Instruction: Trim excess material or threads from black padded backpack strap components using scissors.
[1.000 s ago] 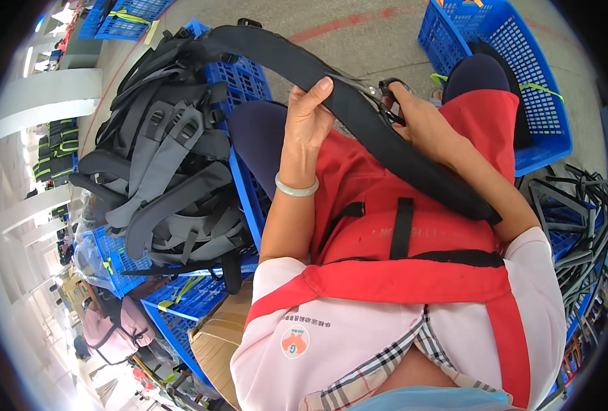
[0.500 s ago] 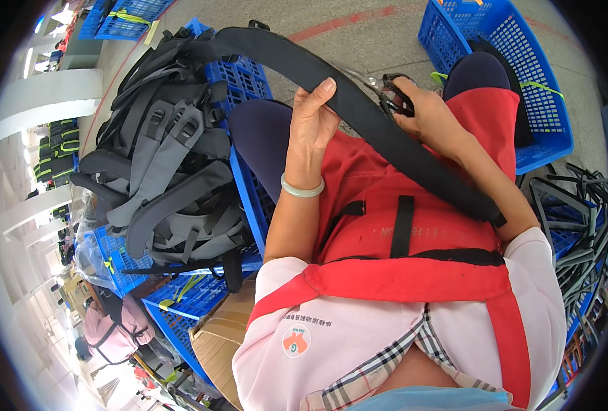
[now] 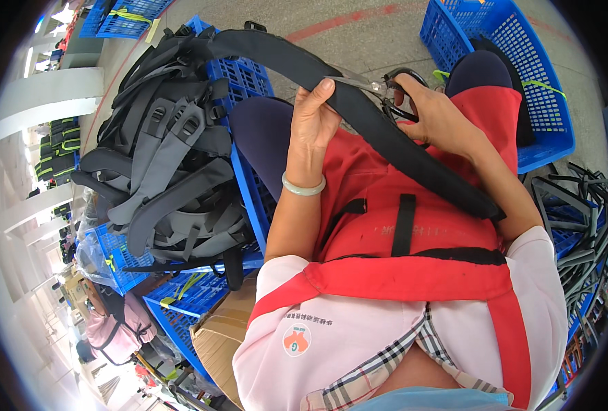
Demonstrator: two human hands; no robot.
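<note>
A long black padded strap (image 3: 414, 157) runs slantwise across my lap, its upper left end reaching the heap of straps. My left hand (image 3: 312, 122) is closed on its upper part, with the thumb on top. In my right hand (image 3: 441, 118) is a pair of scissors (image 3: 378, 86) with black handles, which are spread apart. One blade lies across the strap's face, its tip close to my left thumb; the other blade is largely hidden by the strap. The strap's lower right end rests by my right forearm.
To my left, a heap of grey and black padded straps (image 3: 174, 157) fills a blue crate (image 3: 248, 195). Another blue crate (image 3: 551, 147) holding black pieces stands at the far right. Dark strips (image 3: 578, 233) are piled at my right side. A cardboard box (image 3: 225, 325) sits near my left elbow.
My right hand has opened the scissors' handles wider, and a blade now lies over the strap. My left hand and the strap have barely moved.
</note>
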